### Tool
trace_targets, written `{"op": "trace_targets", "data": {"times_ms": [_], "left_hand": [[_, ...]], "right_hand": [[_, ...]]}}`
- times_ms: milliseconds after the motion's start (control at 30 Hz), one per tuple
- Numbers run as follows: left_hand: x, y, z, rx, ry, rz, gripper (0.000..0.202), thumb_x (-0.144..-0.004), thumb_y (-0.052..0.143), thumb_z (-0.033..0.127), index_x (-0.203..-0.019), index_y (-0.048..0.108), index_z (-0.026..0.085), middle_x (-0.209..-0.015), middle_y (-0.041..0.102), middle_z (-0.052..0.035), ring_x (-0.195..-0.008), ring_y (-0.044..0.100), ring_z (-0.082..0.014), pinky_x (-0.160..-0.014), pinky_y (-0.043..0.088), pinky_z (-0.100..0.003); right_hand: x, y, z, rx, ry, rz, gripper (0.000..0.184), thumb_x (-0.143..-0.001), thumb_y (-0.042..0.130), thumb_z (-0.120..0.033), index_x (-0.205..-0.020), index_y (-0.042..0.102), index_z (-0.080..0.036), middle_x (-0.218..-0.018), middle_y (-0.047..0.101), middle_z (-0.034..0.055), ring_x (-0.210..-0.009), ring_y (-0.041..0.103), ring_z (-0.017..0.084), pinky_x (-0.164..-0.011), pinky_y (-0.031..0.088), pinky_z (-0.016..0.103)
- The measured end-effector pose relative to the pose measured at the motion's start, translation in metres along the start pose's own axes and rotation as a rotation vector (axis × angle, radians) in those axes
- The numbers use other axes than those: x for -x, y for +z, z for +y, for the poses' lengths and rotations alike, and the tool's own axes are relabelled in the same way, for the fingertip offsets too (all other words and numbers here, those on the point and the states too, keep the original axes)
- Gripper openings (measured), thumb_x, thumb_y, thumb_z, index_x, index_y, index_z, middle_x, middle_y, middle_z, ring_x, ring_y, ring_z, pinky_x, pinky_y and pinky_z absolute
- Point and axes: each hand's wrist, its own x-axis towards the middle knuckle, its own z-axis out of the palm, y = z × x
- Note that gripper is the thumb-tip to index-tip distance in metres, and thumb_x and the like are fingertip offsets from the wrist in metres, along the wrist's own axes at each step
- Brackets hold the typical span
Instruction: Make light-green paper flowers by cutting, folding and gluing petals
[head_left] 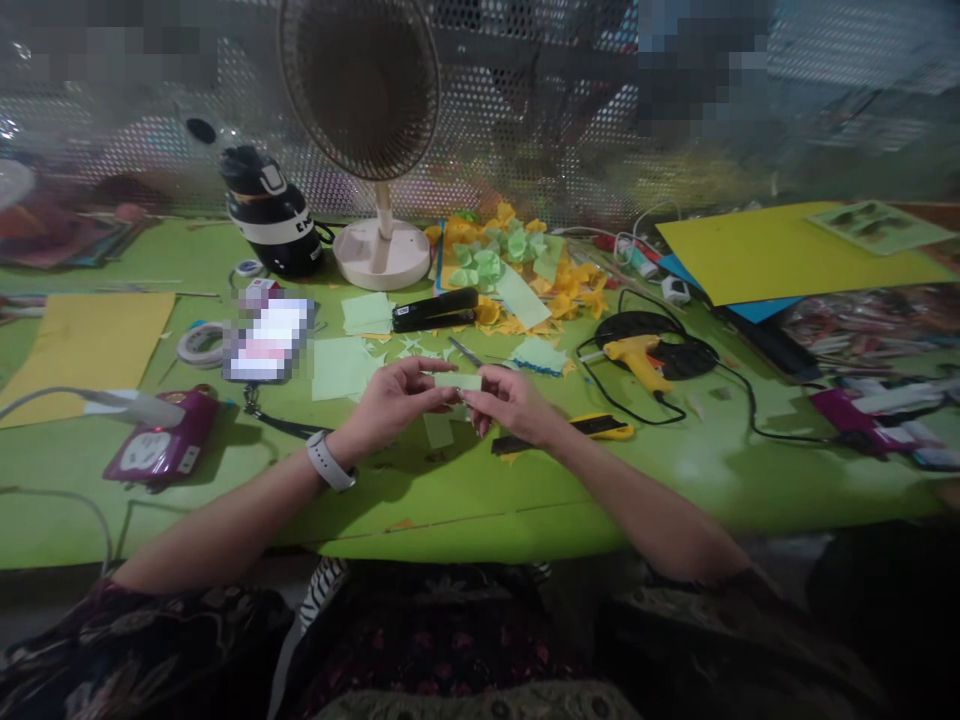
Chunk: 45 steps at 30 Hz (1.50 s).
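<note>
Small rectangular pale green paper strip (461, 382): was held up between both hands, above the bright green tabletop (420, 510), its long side laid from one hand toward the other.
Bare left hand (394, 402): was pinched, thumb against fingers, at the strip's left end.
Bare right hand (517, 402): was pinched at the right end; the hands were brought close together, but whether their fingertips touched could not be told.
Paper step: one piece was, as judged, being folded or shaped by fingertip; no tool was gripped.
Next fingertip move: edges would need to be lined up and pressed by the thumbs, lightly, since thin paper could easily be creased askew.
Yellow-and-black plastic utility knife (611, 428): was left lying just beside the right wrist, partly covered by it.
Long black stapler (435, 310): was set beyond the hands, unheld.
Square pale green paper sheets (336, 368): were laid near the left hand.
Curled orange and green paper pieces (480, 265): were heaped farther back, near the fan base (381, 255).
</note>
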Motion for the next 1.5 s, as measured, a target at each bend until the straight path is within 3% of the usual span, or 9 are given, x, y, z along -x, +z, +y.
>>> {"op": "trace_targets", "data": {"times_ms": [133,400,633,767,867,1067,1167,1300,1500], "left_hand": [[-0.001,0.0,0.0,-0.007,-0.03,0.003,0.048,-0.072,0.085,0.034,-0.111,0.069,0.011,-0.08,0.078,-0.0064,-0.075,0.075,-0.0162,-0.079,0.062,-0.031],[-0.005,-0.005,0.005,0.096,-0.087,0.049,0.048,-0.067,0.089,0.032,-0.104,0.067,0.01,-0.072,0.075,-0.0025,-0.069,0.073,-0.0143,-0.075,0.062,-0.029],[-0.004,-0.005,0.002,0.09,-0.083,0.018,0.046,-0.071,0.086,0.032,-0.108,0.066,0.011,-0.072,0.073,-0.0008,-0.071,0.073,-0.014,-0.078,0.062,-0.03],[-0.003,-0.004,0.001,0.035,-0.107,-0.025,0.055,-0.072,0.085,0.03,-0.119,0.064,0.014,-0.072,0.073,0.0008,-0.074,0.073,-0.0143,-0.077,0.062,-0.03],[-0.003,-0.003,0.001,0.003,-0.128,-0.04,0.057,-0.072,0.085,0.029,-0.122,0.064,0.014,-0.075,0.076,-0.0018,-0.079,0.074,-0.0165,-0.075,0.061,-0.03],[-0.007,-0.014,0.006,0.051,-0.145,-0.008,0.052,-0.07,0.087,0.025,-0.116,0.066,0.013,-0.081,0.078,-0.0057,-0.08,0.075,-0.0186,-0.076,0.061,-0.032],[-0.01,-0.02,0.01,0.095,-0.116,0.054,0.046,-0.072,0.086,0.024,-0.112,0.067,0.013,-0.086,0.079,-0.0081,-0.084,0.075,-0.0194,-0.081,0.061,-0.035],[-0.008,-0.014,0.008,0.202,-0.099,0.079,0.036,-0.076,0.082,0.031,-0.105,0.069,0.014,-0.098,0.078,-0.0095,-0.096,0.074,-0.0208,-0.085,0.06,-0.036],[-0.003,-0.001,0.001,0.255,-0.12,0.056,0.031,-0.069,0.087,0.037,-0.074,0.068,0.014,-0.074,0.071,0.0003,-0.074,0.071,-0.013,-0.079,0.06,-0.031]], "right_hand": [[0.0,-0.003,-0.001,0.018,0.01,-0.032,0.029,-0.082,0.07,-0.042,-0.079,0.056,-0.018,-0.063,0.064,-0.0025,-0.05,0.062,0.01,-0.05,0.052,0.023],[-0.002,-0.014,-0.007,0.048,0.053,-0.048,0.017,-0.082,0.065,-0.031,-0.079,0.057,-0.017,-0.067,0.068,-0.0005,-0.048,0.061,0.009,-0.046,0.048,0.02],[-0.002,-0.01,-0.011,0.047,0.092,-0.024,0.026,-0.083,0.067,-0.04,-0.077,0.055,-0.017,-0.064,0.066,-0.0014,-0.046,0.059,0.008,-0.045,0.047,0.02],[-0.002,-0.006,-0.007,0.035,0.059,-0.049,0.03,-0.084,0.069,-0.043,-0.076,0.052,-0.019,-0.063,0.063,-0.0037,-0.047,0.058,0.007,-0.046,0.048,0.02],[0.0,-0.005,-0.004,0.039,0.041,-0.058,0.029,-0.086,0.067,-0.042,-0.076,0.051,-0.019,-0.062,0.061,-0.0047,-0.047,0.057,0.007,-0.046,0.048,0.02],[0.0,-0.01,-0.008,0.018,0.015,-0.021,0.028,-0.086,0.068,-0.039,-0.074,0.052,-0.019,-0.06,0.061,-0.0047,-0.047,0.056,0.007,-0.045,0.048,0.019],[0.0,-0.011,-0.011,-0.076,0.011,0.069,0.028,-0.085,0.069,-0.04,-0.074,0.054,-0.018,-0.061,0.064,-0.0033,-0.046,0.057,0.007,-0.044,0.047,0.019],[0.0,-0.001,-0.01,-0.197,0.043,0.16,0.029,-0.081,0.073,-0.043,-0.077,0.061,-0.017,-0.068,0.07,-0.0002,-0.046,0.061,0.007,-0.044,0.047,0.019],[0.004,0.011,-0.006,-0.098,0.079,-0.001,0.028,-0.084,0.067,-0.044,-0.081,0.065,-0.016,-0.077,0.072,0.0033,-0.05,0.063,0.009,-0.049,0.051,0.024]]}}
